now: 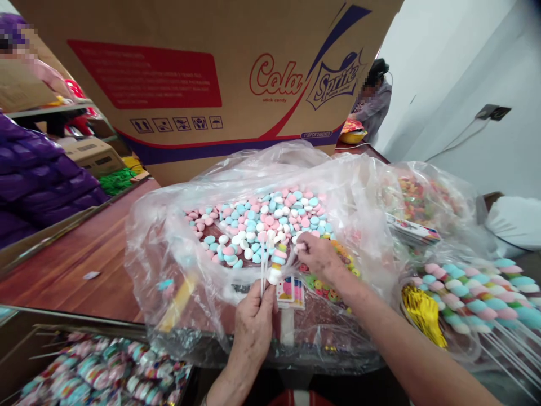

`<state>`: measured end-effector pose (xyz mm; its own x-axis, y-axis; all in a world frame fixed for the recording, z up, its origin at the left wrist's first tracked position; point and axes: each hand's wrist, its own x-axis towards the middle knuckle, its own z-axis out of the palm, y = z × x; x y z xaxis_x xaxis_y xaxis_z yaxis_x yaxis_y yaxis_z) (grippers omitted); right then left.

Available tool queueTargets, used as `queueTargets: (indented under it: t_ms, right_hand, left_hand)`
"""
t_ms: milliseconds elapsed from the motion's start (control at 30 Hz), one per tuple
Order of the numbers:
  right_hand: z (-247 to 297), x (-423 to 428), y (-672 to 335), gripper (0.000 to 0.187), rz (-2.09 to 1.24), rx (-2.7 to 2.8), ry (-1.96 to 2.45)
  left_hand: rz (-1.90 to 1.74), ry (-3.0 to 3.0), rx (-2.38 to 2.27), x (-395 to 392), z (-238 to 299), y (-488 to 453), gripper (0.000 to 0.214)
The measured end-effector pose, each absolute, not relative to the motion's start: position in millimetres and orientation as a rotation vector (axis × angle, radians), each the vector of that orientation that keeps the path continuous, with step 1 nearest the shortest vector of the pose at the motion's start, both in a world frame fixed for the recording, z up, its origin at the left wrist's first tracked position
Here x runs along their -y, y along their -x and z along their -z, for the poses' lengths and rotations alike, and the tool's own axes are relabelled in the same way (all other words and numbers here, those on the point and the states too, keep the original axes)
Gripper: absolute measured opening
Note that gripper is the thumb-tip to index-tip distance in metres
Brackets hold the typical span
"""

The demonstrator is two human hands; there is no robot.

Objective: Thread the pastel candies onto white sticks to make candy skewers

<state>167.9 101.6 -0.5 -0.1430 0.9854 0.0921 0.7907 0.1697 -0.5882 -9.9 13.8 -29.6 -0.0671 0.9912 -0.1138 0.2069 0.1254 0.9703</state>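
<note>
My left hand [253, 321] is closed around white candy sticks [264, 265]. One skewer [278, 262] beside them carries stacked candies in pink, blue, yellow and white. To its right, my right hand [321, 258] pinches a pink candy [301, 247] between thumb and fingertips. Behind both hands lies a heap of pink, blue and white marshmallow-like candies [270, 217] on a clear plastic bag [169, 237]. Yellow, green and red ring-shaped gummies [325, 287] lie partly under my right forearm. Small printed cards [291, 293] sit just right of my left hand.
A large cardboard box [236, 34] stands behind the bag. Finished-looking candy skewers [482, 299] and gold ties [422, 316] lie at the right. Wrapped skewers fill a box [105, 372] at lower left. Another person [378, 101] is at the back right.
</note>
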Motion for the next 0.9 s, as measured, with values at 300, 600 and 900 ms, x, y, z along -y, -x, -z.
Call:
queueTargets:
  t_ms: [300, 600, 900]
  right_hand:
    - [-23.3, -105.8, -174.9, 0.024, -1.498, 1.011, 1.113]
    - [-17.2, -107.1, -174.2, 0.022, -1.56, 1.028, 1.038]
    - [-16.5, -99.1, -173.0, 0.029, -1.278, 1.435, 1.19]
  left_hand:
    - [-0.874, -1.42, -1.511, -15.8, 22.1, 9.7, 0.034]
    - [-0.852, -1.426, -1.526, -14.8, 23.3, 9.8, 0.035]
    - [-0.871, -1.425, -1.528, -15.7, 25.6, 9.1, 0.035]
